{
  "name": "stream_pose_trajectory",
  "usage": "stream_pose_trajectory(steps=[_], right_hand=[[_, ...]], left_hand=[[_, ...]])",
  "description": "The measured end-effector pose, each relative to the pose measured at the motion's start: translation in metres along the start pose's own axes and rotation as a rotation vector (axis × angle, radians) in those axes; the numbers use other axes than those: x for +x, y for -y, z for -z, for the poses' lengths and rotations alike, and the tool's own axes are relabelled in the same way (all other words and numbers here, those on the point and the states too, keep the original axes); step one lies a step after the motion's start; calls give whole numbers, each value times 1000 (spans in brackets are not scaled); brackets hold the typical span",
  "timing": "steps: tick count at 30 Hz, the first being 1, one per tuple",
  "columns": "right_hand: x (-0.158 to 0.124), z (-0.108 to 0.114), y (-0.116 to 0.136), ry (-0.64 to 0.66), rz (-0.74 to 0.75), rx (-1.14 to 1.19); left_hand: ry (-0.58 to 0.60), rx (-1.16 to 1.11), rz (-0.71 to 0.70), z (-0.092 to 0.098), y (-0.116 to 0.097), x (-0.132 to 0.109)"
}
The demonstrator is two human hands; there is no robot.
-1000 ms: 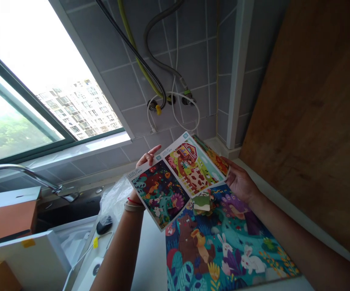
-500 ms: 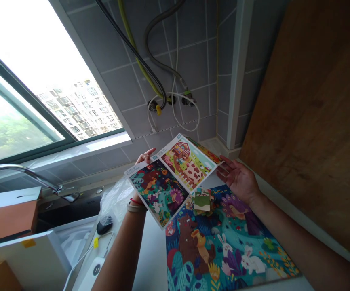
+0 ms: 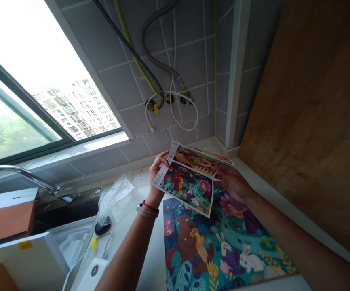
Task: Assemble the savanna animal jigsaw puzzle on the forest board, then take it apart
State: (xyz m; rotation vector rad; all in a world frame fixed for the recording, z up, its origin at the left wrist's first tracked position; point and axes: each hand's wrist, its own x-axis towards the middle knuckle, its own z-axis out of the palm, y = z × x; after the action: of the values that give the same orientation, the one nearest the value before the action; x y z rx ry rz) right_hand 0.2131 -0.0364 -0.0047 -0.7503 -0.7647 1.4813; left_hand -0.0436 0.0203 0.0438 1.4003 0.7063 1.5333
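My left hand (image 3: 157,176) grips the left edge of a folded picture leaflet (image 3: 187,188), thumb on its front. The leaflet's lower panel shows dark forest animals, and the panel above, with a farm scene, tilts away at the crease. At the right edge my right hand (image 3: 235,184) has its fingers closed on the leaflet near that fold. Below lies a large jigsaw puzzle (image 3: 205,254) with the same forest picture: a bear, a fox, white rabbits and a peacock. The leaflet and my right hand cover its upper part.
A crumpled clear plastic bag (image 3: 117,198) lies left on the white counter (image 3: 149,242), near a black mouse-like object (image 3: 103,225) and a white device (image 3: 93,275) with a cable. Further left are a sink tap (image 3: 41,180) and an orange box (image 3: 8,220). A wooden panel (image 3: 308,121) stands right.
The leaflet has moved right and tilted, its farm panel folding back. My left hand moved right with it. My right hand's fingers closed in at the fold. The small loose puzzle pieces are now hidden.
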Motion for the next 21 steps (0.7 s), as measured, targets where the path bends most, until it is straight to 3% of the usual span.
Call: stream_pose_trajectory(steps=[7, 21], right_hand=[[4, 5, -2, -86, 4, 28], [4, 8, -3, -76, -16, 17]], left_hand=[[133, -74, 100, 3, 2, 2], [82, 15, 185, -5, -17, -3]])
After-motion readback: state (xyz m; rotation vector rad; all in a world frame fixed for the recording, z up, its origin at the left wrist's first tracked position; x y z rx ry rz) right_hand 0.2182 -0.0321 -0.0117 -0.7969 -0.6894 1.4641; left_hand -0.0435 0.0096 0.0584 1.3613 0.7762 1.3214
